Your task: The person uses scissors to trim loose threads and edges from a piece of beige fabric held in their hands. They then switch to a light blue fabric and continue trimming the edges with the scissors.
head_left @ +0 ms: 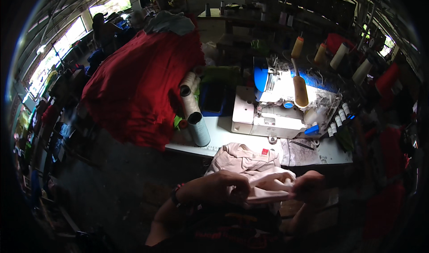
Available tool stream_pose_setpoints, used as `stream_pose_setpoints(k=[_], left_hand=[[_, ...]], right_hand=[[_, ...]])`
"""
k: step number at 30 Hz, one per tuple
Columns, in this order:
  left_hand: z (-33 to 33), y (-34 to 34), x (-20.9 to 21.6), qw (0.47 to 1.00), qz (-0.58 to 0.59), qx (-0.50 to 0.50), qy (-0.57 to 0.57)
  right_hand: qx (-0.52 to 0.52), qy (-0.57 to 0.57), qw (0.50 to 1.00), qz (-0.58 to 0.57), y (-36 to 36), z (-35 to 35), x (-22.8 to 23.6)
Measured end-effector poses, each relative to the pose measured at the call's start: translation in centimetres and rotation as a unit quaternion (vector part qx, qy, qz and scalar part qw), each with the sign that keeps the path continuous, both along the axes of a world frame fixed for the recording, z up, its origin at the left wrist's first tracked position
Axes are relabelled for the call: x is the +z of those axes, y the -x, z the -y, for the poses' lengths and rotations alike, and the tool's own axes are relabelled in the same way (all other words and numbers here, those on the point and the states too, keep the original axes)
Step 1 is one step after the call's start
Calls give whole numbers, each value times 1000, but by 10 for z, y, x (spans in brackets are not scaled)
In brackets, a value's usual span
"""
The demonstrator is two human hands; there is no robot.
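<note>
Both my hands bunch the pale pink garment (254,174) at the near tabletop (223,139) edge: left hand (228,183) closes a tight grip on a fold, right hand (308,186) pinches its end. Loose cloth could slide off, or snag near the sewing machine (272,107).

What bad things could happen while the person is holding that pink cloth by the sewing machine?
The pale pink garment is bunched between the left hand and right hand, so it might get sewn with a wrinkle. Part of it lies over the table edge and might slide off. The grey thread cones lean by the red fabric pile and might roll if bumped.
</note>
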State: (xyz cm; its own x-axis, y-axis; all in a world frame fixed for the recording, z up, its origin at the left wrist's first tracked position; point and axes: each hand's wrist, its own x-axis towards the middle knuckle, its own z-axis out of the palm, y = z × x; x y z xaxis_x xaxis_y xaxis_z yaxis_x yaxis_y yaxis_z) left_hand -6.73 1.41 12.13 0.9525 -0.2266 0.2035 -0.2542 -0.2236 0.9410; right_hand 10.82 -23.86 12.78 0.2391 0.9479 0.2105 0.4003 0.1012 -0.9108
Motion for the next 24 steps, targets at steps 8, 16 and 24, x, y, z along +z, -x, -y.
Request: stream_pose_setpoints(k=[8, 16, 24], left_hand=[[12, -19, -8, 993, 78, -81, -19], [45, -20, 19, 976, 175, -108, 75], [8, 7, 61, 977, 184, 104, 3]], right_hand=[[281, -202, 933, -96, -48, 8, 32], [379, -263, 875, -143, -60, 12, 53], [-82, 28, 992, -92, -16, 22, 98]])
